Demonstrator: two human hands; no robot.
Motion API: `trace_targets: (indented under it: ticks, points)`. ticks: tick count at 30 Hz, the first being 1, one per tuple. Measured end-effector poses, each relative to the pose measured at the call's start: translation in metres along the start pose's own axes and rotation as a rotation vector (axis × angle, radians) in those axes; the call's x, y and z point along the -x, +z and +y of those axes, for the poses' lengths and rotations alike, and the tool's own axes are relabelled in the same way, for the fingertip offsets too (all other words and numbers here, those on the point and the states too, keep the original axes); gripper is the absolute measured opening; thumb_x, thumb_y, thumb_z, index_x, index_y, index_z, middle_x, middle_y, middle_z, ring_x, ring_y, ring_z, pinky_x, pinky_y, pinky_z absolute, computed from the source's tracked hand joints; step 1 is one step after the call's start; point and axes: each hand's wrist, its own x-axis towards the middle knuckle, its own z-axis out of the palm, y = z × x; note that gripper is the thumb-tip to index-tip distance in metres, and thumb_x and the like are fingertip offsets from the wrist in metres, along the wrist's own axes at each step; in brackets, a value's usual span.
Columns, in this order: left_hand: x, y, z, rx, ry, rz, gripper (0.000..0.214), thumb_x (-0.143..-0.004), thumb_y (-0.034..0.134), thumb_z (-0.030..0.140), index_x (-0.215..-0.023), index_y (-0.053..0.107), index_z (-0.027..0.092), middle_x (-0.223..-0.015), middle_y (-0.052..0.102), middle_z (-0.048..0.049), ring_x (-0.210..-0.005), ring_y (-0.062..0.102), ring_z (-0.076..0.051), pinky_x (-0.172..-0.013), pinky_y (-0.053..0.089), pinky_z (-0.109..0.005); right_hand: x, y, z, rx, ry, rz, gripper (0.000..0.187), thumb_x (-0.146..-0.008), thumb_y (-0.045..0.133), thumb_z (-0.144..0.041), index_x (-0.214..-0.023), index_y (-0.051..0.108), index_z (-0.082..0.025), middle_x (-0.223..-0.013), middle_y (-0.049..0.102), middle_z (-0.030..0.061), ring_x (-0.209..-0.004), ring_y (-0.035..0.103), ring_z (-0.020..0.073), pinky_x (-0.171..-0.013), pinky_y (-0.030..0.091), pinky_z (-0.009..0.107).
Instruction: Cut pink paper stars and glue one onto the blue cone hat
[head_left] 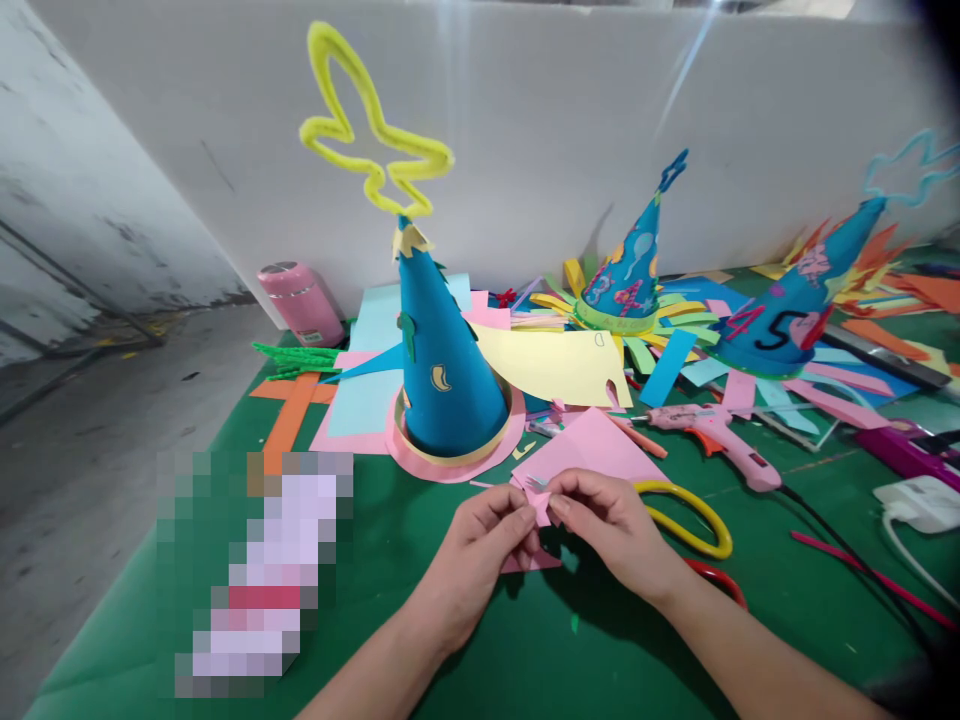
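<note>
Both my hands meet over the green table near its front middle. My left hand (pixel 480 545) and my right hand (pixel 604 520) each pinch a small piece of pink paper (pixel 541 507) between closed fingertips. A larger pink paper sheet (pixel 592 450) lies flat just behind the hands. Right behind that stands a blue paper cone hat (pixel 446 375) on a pink ring base, topped by a yellow pipe-cleaner star (pixel 367 130).
Yellow-and-red handled scissors (pixel 694 525) lie right of my right hand. A pink glue gun (pixel 712 435) with a black cable lies further right. Two more blue cone hats (pixel 630 275) (pixel 795 310) stand among paper strips. A pink bottle (pixel 300 300) lies back left. The table's left edge drops to concrete floor.
</note>
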Motion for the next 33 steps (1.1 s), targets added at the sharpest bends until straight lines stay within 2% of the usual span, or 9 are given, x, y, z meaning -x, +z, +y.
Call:
trace_targets:
  ticks: [5, 9, 14, 20, 23, 27, 30, 33]
  points:
    - [0.001, 0.003, 0.004, -0.139, 0.056, 0.035, 0.022, -0.075, 0.057, 0.027, -0.058, 0.050, 0.015, -0.052, 0.045, 0.0044, -0.050, 0.040, -0.007, -0.048, 0.031, -0.018, 0.000, 0.000, -0.002, -0.032, 0.018, -0.034, 0.011, -0.080, 0.052, -0.027, -0.080, 0.058, -0.017, -0.069, 0.053, -0.0014, -0.062, 0.046, 0.0106, -0.057, 0.040, 0.021]
    - [0.002, 0.006, 0.005, -0.288, 0.129, 0.082, 0.020, -0.074, 0.055, 0.025, -0.057, 0.051, 0.016, -0.053, 0.041, 0.0051, -0.049, 0.036, -0.007, -0.046, 0.029, -0.019, -0.001, 0.001, -0.003, 0.040, 0.004, -0.034, 0.015, -0.080, 0.052, -0.027, -0.070, 0.057, -0.017, -0.064, 0.052, -0.0012, -0.061, 0.047, 0.0115, -0.056, 0.041, 0.022]
    - [0.001, 0.004, 0.002, -0.356, 0.170, 0.151, 0.018, -0.076, 0.051, 0.024, -0.060, 0.051, 0.017, -0.055, 0.044, 0.0036, -0.051, 0.039, -0.009, -0.048, 0.031, -0.020, -0.002, 0.001, -0.001, 0.029, 0.000, 0.014, 0.014, -0.078, 0.055, -0.027, -0.069, 0.056, -0.017, -0.064, 0.054, -0.0008, -0.059, 0.048, 0.0109, -0.054, 0.042, 0.022]
    - [0.005, 0.005, -0.001, -0.559, 0.390, 0.275, 0.013, -0.075, 0.052, 0.021, -0.062, 0.053, 0.019, -0.059, 0.049, 0.0015, -0.055, 0.045, -0.012, -0.054, 0.037, -0.023, -0.001, 0.001, 0.001, 0.052, -0.023, 0.120, 0.018, -0.076, 0.059, -0.029, -0.063, 0.057, -0.016, -0.059, 0.057, -0.0001, -0.055, 0.051, 0.0116, -0.052, 0.044, 0.023]
    - [0.008, 0.007, -0.003, -0.689, 0.499, 0.287, 0.011, -0.075, 0.052, 0.018, -0.065, 0.057, 0.019, -0.063, 0.054, -0.0008, -0.059, 0.049, -0.014, -0.058, 0.039, -0.024, 0.000, 0.001, 0.001, 0.080, -0.052, 0.165, 0.017, -0.074, 0.060, -0.028, -0.063, 0.057, -0.016, -0.058, 0.057, -0.0003, -0.054, 0.050, 0.0115, -0.051, 0.043, 0.023]
    - [0.009, 0.009, -0.007, -0.788, 0.513, 0.291, 0.010, -0.076, 0.053, 0.018, -0.077, 0.063, 0.019, -0.068, 0.059, -0.0038, -0.062, 0.052, -0.015, -0.060, 0.042, -0.025, 0.002, 0.003, 0.001, 0.149, -0.108, 0.189, 0.014, -0.075, 0.060, -0.025, -0.064, 0.059, -0.016, -0.059, 0.058, 0.0000, -0.052, 0.050, 0.0111, -0.049, 0.041, 0.022]
    - [0.009, 0.010, -0.009, -0.779, 0.528, 0.262, 0.016, -0.075, 0.053, 0.017, -0.087, 0.064, 0.019, -0.075, 0.061, -0.0056, -0.067, 0.054, -0.016, -0.064, 0.043, -0.026, 0.004, 0.005, 0.002, 0.231, -0.178, 0.201, 0.012, -0.074, 0.061, -0.024, -0.065, 0.061, -0.016, -0.058, 0.057, -0.0002, -0.050, 0.048, 0.0102, -0.045, 0.038, 0.021]
    - [0.011, 0.013, -0.007, -0.689, 0.517, 0.237, 0.016, -0.075, 0.054, 0.017, -0.086, 0.065, 0.021, -0.078, 0.062, -0.0058, -0.070, 0.055, -0.017, -0.064, 0.044, -0.027, 0.004, 0.005, 0.003, 0.272, -0.233, 0.203, 0.010, -0.073, 0.063, -0.024, -0.065, 0.062, -0.018, -0.058, 0.057, -0.0002, -0.049, 0.047, 0.0102, -0.045, 0.038, 0.021]
